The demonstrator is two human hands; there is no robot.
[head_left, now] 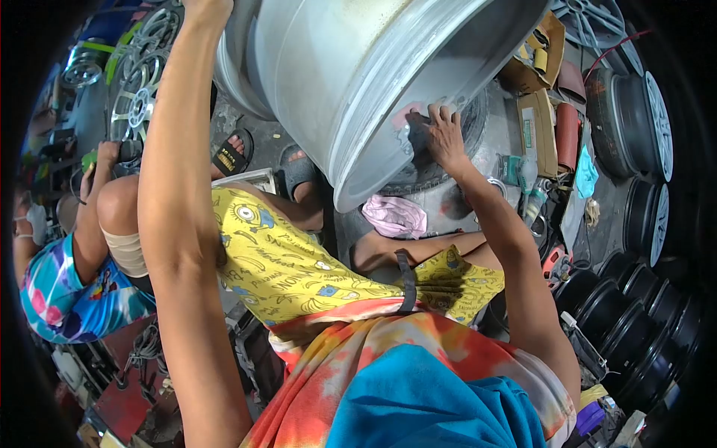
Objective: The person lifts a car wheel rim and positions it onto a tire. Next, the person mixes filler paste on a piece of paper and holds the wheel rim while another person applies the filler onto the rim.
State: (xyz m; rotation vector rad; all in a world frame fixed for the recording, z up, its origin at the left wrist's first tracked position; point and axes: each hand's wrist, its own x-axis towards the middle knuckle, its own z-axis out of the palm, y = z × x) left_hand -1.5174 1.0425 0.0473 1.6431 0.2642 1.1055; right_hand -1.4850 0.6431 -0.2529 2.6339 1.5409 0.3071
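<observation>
A large grey wheel rim (314, 82) leans tilted in front of me, its open end facing right. My right hand (446, 140) is at that opening, fingers curled round a dark, flat piece (418, 134) whose kind I cannot make out. My left hand (210, 6) is at the top edge beside the rim's far end; its fingers are cut off from view. Beneath the rim's open end lies a black tyre (426, 178). A pink cloth (394, 216) lies on the floor just below it.
More black rims (635, 313) are stacked at right, with others (627, 112) above. Cardboard boxes (539, 134), a red roll (567, 138) and plastic bottles (532, 201) lie nearer. Another person (89, 261) sits at left, near several spoked wheels (140, 108).
</observation>
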